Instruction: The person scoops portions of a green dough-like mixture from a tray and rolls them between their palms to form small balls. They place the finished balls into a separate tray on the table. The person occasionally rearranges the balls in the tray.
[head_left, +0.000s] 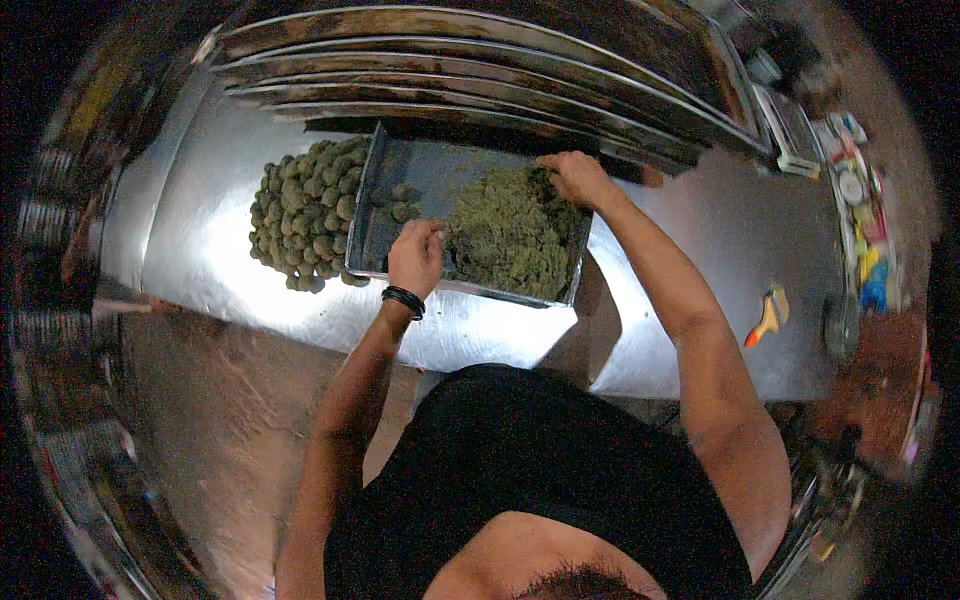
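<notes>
A rectangular metal tray (461, 283) lies on the steel table in front of me, with a mound of crumbly greenish mixture (514, 232) filling its right part. Several small round balls (395, 202) sit at the tray's left side. Outside it, on the left, is a big heap of similar balls (300, 210). My left hand (417, 255), with black bands at the wrist, is over the tray's near edge beside the mixture, fingers curled. My right hand (577, 178) is at the far right corner, fingertips at the mixture's edge. Whether either hand holds any mixture cannot be told.
Large metal trays (480, 82) are stacked or leaning behind the tray. A brush (769, 316) with an orange-tipped handle lies on the steel table (660, 360) at right. What looks like a scale (787, 131) and assorted small items (862, 217) stand farther right.
</notes>
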